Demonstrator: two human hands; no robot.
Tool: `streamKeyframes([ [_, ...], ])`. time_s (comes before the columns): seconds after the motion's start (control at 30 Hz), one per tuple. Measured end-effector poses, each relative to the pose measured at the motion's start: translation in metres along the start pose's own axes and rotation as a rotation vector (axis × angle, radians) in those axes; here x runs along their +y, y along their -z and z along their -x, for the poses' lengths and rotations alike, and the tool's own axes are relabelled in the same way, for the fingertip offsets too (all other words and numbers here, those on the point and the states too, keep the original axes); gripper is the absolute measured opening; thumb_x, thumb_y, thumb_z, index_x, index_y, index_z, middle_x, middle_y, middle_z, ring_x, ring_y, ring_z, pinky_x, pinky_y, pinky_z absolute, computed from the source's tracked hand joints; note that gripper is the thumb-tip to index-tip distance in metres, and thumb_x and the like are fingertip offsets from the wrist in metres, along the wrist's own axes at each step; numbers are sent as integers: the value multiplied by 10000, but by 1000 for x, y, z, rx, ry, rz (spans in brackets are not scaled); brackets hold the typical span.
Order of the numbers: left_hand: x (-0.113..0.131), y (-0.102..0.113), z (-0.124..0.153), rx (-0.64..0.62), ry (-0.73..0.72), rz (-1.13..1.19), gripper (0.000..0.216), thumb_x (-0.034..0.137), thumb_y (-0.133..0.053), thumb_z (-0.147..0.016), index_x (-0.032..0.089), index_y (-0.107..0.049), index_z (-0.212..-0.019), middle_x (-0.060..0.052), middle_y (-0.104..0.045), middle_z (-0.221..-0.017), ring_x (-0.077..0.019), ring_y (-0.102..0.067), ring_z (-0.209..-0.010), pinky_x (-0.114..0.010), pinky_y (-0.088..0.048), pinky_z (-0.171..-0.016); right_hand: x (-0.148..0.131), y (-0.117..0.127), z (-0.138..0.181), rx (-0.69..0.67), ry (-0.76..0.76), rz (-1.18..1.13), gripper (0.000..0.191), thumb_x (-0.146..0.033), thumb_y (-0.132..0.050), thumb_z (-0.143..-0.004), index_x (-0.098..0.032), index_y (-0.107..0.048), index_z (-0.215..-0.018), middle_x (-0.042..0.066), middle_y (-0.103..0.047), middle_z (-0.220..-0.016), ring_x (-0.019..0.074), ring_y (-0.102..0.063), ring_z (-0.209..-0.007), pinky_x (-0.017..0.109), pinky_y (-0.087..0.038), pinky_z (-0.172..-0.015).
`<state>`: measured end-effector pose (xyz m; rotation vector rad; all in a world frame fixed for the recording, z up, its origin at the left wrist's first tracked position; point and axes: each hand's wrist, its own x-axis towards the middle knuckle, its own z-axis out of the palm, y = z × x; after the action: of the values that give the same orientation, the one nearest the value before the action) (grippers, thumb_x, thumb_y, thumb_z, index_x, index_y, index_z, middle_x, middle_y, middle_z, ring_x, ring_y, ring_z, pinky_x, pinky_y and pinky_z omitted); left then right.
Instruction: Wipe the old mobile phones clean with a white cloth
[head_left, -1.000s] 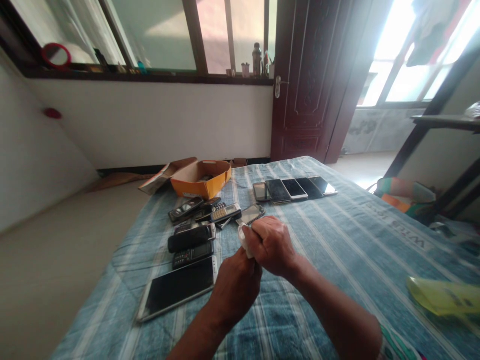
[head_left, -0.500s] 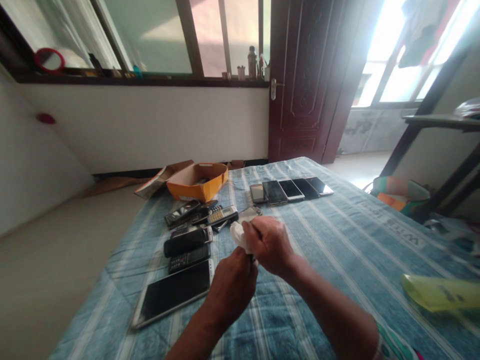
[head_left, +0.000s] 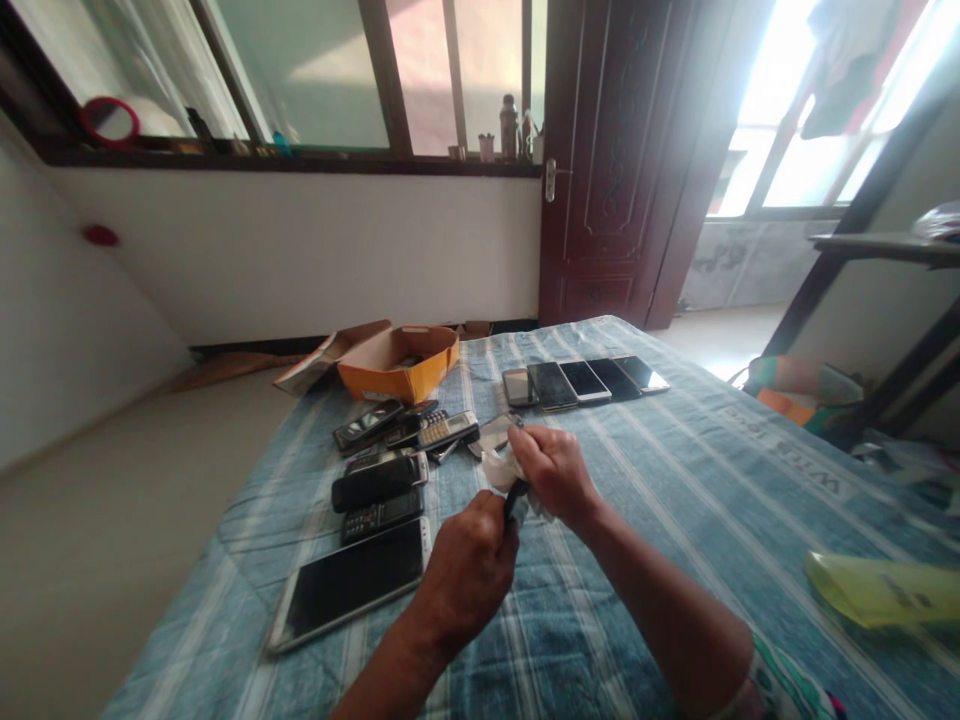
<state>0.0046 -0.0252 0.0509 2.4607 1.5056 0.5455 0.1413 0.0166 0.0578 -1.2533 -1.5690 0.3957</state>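
Note:
My left hand (head_left: 474,545) is closed round a dark, slim phone (head_left: 515,497), of which only an edge shows between the hands. In my right hand (head_left: 553,468) is a crumpled white tissue (head_left: 499,468), pressed against the phone's upper end. Just beyond the tissue lies a flat greyish piece (head_left: 491,436), partly covered. To the left are a keypad phone (head_left: 448,428) on a loose pile, a dark phone (head_left: 373,484), another keypad phone (head_left: 382,514) and a large white-edged tablet (head_left: 349,585).
Several phones lie in a row, among them a white-framed phone (head_left: 585,381). An open orange box (head_left: 401,380) stands at the bed's far left edge. A yellow translucent packet (head_left: 881,588) lies at right on the blue striped bedspread (head_left: 675,480). Beyond is a dark red door (head_left: 604,200).
My right hand has shifted slightly right and away from the left, with the tissue. More of the dark phone now shows between them. The left hand stays nearly in place.

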Motion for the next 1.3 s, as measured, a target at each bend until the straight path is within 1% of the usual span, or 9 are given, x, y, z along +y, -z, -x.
streamKeyframes([
  [0.13,0,2,-2,-42,42,-32,130,139,-433,-862,173,-536,-792,-39,-633,-747,-173,-620,-660,-261,-418,-609,1,-1,-2,75,-78,3,458,-414,-382,-887,-221,-314,-478,-45,-328,-447,106,-316,-452,264,-239,-484],
  [0.33,-3,-1,-4,-77,-48,-102,223,72,-383,-839,140,-585,-906,-91,-668,-857,-191,-635,-714,-269,-426,-602,-29,-5,16,160,337,190,398,-272,-416,-903,-204,-371,-513,-37,-447,-488,98,-384,-506,297,-371,-794],
  [0.47,-5,-3,-3,-102,-108,-146,280,55,-362,-829,139,-609,-928,-98,-671,-822,-207,-634,-710,-274,-424,-581,-33,-9,23,144,452,269,371,-241,-427,-900,-201,-417,-531,-25,-489,-514,105,-418,-525,334,-359,-875],
  [0.63,-1,-3,0,2,-59,30,207,133,-372,-878,161,-571,-926,-67,-658,-822,-182,-637,-701,-265,-444,-613,-21,-6,15,118,356,193,403,-265,-406,-901,-206,-351,-506,-41,-423,-481,95,-371,-493,301,-374,-800],
  [0.8,0,-1,0,25,-3,24,148,146,-399,-864,187,-532,-817,-33,-636,-769,-159,-612,-644,-255,-419,-598,2,-2,1,63,37,25,450,-374,-399,-891,-212,-328,-477,-49,-350,-450,98,-333,-464,248,-287,-519],
  [0.93,-1,0,0,11,19,3,152,162,-415,-853,192,-512,-741,-24,-612,-716,-162,-601,-628,-258,-413,-592,11,-2,-4,72,-90,-53,469,-419,-386,-892,-216,-332,-473,-50,-323,-443,97,-314,-443,257,-226,-464],
  [1.1,-1,0,-2,3,3,-30,165,142,-391,-852,164,-548,-806,-50,-630,-737,-169,-603,-628,-266,-420,-588,-13,-2,6,163,154,97,433,-341,-404,-903,-214,-308,-500,-41,-372,-472,103,-355,-495,253,-328,-593],
  [1.2,-3,-2,-3,-14,-70,-64,222,77,-392,-803,153,-593,-857,-74,-660,-779,-175,-614,-649,-259,-423,-570,-29,-4,16,148,362,186,399,-272,-407,-908,-207,-363,-517,-30,-441,-493,103,-398,-513,284,-374,-751],
  [1.3,-5,-4,-4,-47,-105,-95,250,53,-401,-772,150,-623,-831,-87,-681,-770,-181,-621,-653,-252,-422,-549,-34,-8,22,128,472,271,354,-245,-418,-902,-201,-441,-552,-13,-505,-536,112,-441,-542,317,-371,-837],
])
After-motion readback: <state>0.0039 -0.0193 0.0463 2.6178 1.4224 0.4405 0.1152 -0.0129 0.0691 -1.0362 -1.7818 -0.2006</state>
